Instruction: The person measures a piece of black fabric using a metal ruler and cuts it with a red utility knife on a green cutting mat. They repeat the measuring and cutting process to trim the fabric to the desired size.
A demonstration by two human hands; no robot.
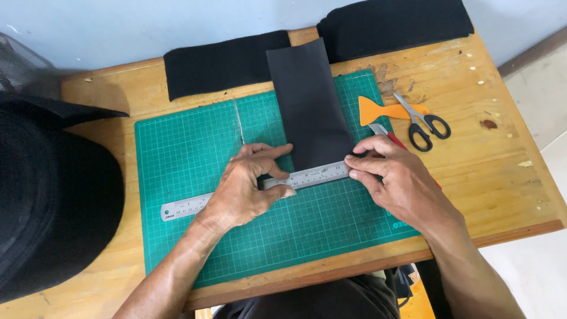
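Both hands press flat rather than clasp: the left hand [245, 186] lies with fingers spread and bent over the steel ruler [260, 190], its grip pinning the ruler down on the green cutting mat [177, 153], thumb tip on the ruler's lower edge. The right hand [393, 177] sits at 3 o'clock from the left, its fingertips [357, 167] bearing on the ruler's right end and on the corner of the black sheet [307, 106]; whether anything is held inside that grip cannot be told.

The ruler runs slantwise across the mat, its far end toward 8 o'clock. The black sheet stretches from the ruler toward 12 o'clock, its near edge under or against the ruler. At 1 o'clock from the right hand lie an orange scraper [384, 111] and, just beside it, black-handled scissors [422, 121] on the wooden table [508, 159]. A red tool [393, 139] peeks out close behind the right hand. Folded black cloth [224, 62] lies along the table's far edge.
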